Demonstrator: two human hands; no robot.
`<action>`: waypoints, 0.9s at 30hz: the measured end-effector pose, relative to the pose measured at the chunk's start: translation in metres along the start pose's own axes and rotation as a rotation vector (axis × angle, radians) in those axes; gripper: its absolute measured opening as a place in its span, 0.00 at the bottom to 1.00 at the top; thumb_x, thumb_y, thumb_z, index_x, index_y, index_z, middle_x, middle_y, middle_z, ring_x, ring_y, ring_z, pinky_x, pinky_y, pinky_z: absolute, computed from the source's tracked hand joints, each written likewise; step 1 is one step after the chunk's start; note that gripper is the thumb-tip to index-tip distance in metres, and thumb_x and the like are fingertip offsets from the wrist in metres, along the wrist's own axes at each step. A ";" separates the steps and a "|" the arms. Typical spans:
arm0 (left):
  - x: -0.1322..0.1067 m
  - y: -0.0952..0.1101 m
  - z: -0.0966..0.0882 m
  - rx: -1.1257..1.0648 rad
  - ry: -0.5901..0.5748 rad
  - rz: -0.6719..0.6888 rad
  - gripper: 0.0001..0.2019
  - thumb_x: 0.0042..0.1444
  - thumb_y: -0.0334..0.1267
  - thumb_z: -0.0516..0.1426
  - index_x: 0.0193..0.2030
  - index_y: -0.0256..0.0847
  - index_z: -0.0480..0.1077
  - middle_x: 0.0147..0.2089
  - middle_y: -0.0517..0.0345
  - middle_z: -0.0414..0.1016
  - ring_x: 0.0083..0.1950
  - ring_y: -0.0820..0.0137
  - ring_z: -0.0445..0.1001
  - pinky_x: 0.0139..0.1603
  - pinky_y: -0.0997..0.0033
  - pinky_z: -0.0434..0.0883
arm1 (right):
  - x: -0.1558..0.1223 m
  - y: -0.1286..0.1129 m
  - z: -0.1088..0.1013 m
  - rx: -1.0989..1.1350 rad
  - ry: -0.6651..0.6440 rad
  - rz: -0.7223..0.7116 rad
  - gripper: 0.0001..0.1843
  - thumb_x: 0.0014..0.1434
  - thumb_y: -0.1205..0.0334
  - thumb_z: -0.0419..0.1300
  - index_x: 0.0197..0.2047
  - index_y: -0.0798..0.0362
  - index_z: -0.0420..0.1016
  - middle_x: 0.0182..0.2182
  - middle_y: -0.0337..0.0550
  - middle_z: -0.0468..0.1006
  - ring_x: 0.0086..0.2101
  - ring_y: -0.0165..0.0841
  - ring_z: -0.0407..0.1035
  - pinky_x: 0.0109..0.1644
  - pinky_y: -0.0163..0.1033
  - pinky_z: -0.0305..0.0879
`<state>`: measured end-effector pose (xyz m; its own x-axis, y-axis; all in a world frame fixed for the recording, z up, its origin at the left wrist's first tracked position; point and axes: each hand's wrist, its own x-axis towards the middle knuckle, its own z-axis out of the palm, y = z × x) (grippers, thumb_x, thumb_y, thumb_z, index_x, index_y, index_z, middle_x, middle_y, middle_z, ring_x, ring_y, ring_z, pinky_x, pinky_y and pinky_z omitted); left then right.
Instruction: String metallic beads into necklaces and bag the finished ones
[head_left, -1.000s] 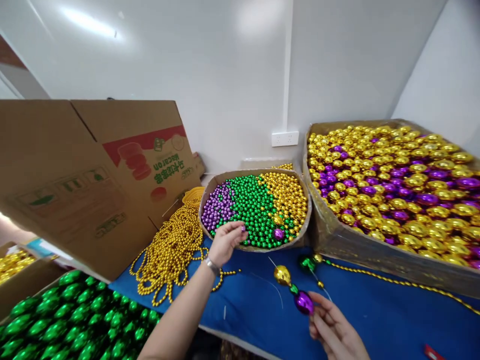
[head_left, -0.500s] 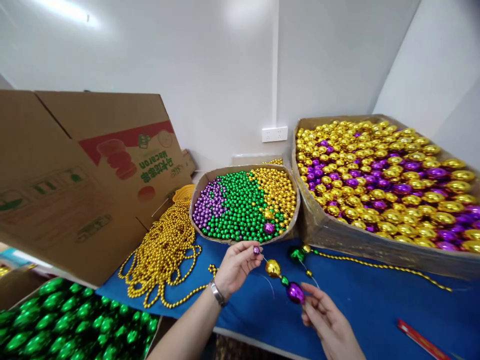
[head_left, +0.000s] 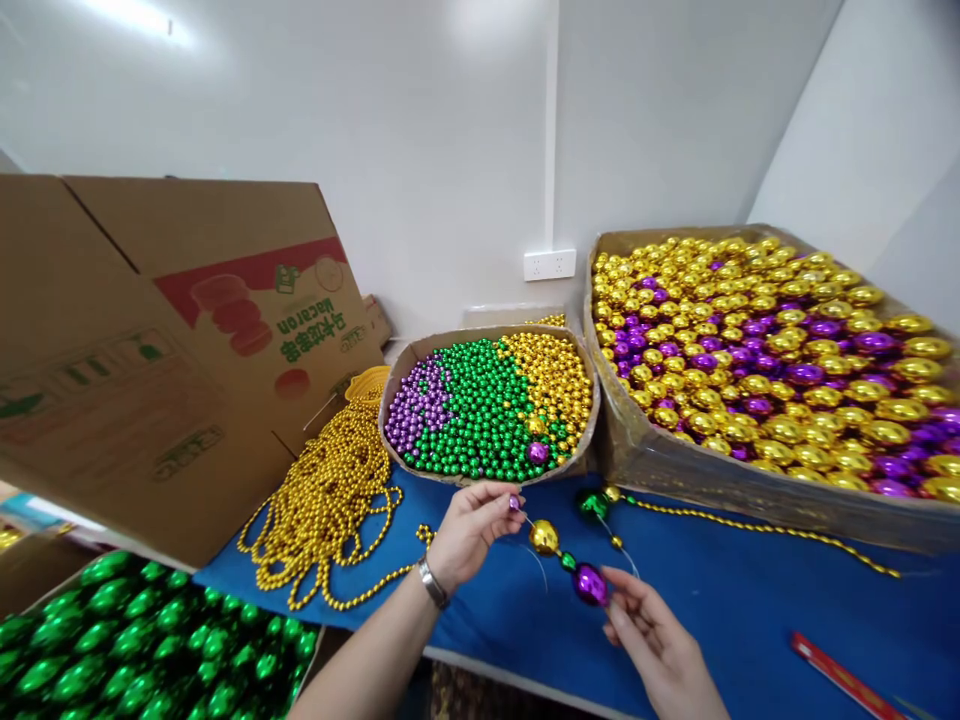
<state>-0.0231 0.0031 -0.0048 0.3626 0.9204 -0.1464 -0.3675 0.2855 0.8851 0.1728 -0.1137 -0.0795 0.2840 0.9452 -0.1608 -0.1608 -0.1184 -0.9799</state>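
Note:
My left hand [head_left: 474, 535], with a metal band at the wrist, pinches a small purple bead [head_left: 514, 502] on a thin clear string. Along that string, between my hands, sit a big gold bead [head_left: 544, 537], a small green bead [head_left: 568, 561] and a big purple bead [head_left: 591, 584]. The fingers of my right hand [head_left: 651, 630] are closed at the lower side of the big purple bead. Just beyond, a big green bead [head_left: 593, 505] and a small gold bead [head_left: 616, 542] lie strung on the blue cloth, joined to a gold bead strand [head_left: 757, 527].
A low box [head_left: 598, 425] of small purple, green and gold beads stands behind my hands. At right is a large carton [head_left: 697, 470] of big gold and purple beads. Gold bead chains [head_left: 322, 510] pile at left, near a cardboard box [head_left: 225, 420]. Big green beads [head_left: 150, 650] sit lower left.
Both hands keep the same hold on the beaded string. The view has shifted very slightly; nothing else visibly differs.

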 end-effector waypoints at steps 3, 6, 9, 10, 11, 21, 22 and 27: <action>-0.001 -0.005 0.000 0.088 -0.004 0.031 0.16 0.44 0.40 0.66 0.40 0.34 0.74 0.37 0.49 0.77 0.32 0.71 0.74 0.34 0.73 0.70 | 0.002 0.010 -0.002 -0.012 0.007 -0.023 0.27 0.47 0.44 0.64 0.46 0.52 0.73 0.29 0.39 0.74 0.30 0.32 0.71 0.36 0.36 0.72; 0.000 -0.021 0.000 0.218 0.000 0.071 0.16 0.43 0.40 0.66 0.37 0.34 0.74 0.36 0.50 0.78 0.33 0.70 0.74 0.33 0.73 0.70 | 0.006 0.029 -0.004 -0.057 -0.023 -0.044 0.26 0.52 0.45 0.60 0.49 0.52 0.70 0.31 0.39 0.75 0.32 0.34 0.73 0.41 0.39 0.72; 0.000 -0.040 0.003 0.348 -0.002 0.075 0.13 0.45 0.43 0.64 0.32 0.34 0.75 0.35 0.49 0.78 0.33 0.69 0.74 0.32 0.73 0.69 | 0.012 0.046 -0.012 -0.214 -0.053 -0.038 0.23 0.56 0.47 0.55 0.50 0.52 0.69 0.33 0.42 0.77 0.33 0.36 0.75 0.40 0.41 0.72; -0.001 -0.044 0.005 0.390 -0.007 0.091 0.12 0.46 0.43 0.64 0.31 0.34 0.75 0.35 0.49 0.78 0.34 0.68 0.74 0.33 0.73 0.69 | 0.014 0.048 -0.016 -0.298 -0.051 -0.055 0.22 0.56 0.48 0.54 0.50 0.51 0.69 0.34 0.43 0.77 0.34 0.37 0.75 0.39 0.42 0.72; -0.002 -0.045 0.009 0.433 -0.018 0.122 0.11 0.47 0.43 0.63 0.30 0.35 0.75 0.36 0.49 0.78 0.35 0.67 0.74 0.34 0.72 0.69 | 0.016 0.047 -0.019 -0.390 -0.039 -0.094 0.21 0.56 0.49 0.54 0.49 0.51 0.70 0.36 0.44 0.78 0.35 0.39 0.75 0.40 0.43 0.72; -0.023 0.043 0.078 0.633 -0.292 0.556 0.04 0.52 0.34 0.59 0.33 0.39 0.76 0.38 0.51 0.78 0.41 0.64 0.75 0.44 0.66 0.69 | 0.016 -0.054 0.001 -0.649 -0.213 -0.484 0.18 0.63 0.55 0.49 0.53 0.49 0.68 0.39 0.45 0.75 0.29 0.31 0.72 0.38 0.35 0.68; -0.024 0.047 0.081 0.619 -0.280 0.576 0.04 0.53 0.34 0.59 0.33 0.39 0.76 0.38 0.51 0.78 0.41 0.64 0.75 0.44 0.66 0.69 | 0.017 -0.059 0.005 -0.647 -0.247 -0.511 0.17 0.64 0.55 0.48 0.50 0.50 0.70 0.36 0.44 0.76 0.30 0.31 0.72 0.37 0.35 0.68; -0.024 0.027 0.068 0.437 -0.143 0.529 0.11 0.55 0.38 0.57 0.45 0.40 0.72 0.44 0.49 0.76 0.45 0.64 0.73 0.46 0.65 0.69 | 0.019 -0.074 0.006 -0.605 -0.268 -0.489 0.15 0.64 0.54 0.48 0.38 0.51 0.73 0.32 0.43 0.76 0.29 0.31 0.71 0.36 0.33 0.68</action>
<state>0.0167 -0.0290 0.0530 0.3502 0.8533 0.3863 -0.1584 -0.3525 0.9223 0.1844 -0.0848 -0.0090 -0.0575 0.9641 0.2593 0.4818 0.2543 -0.8385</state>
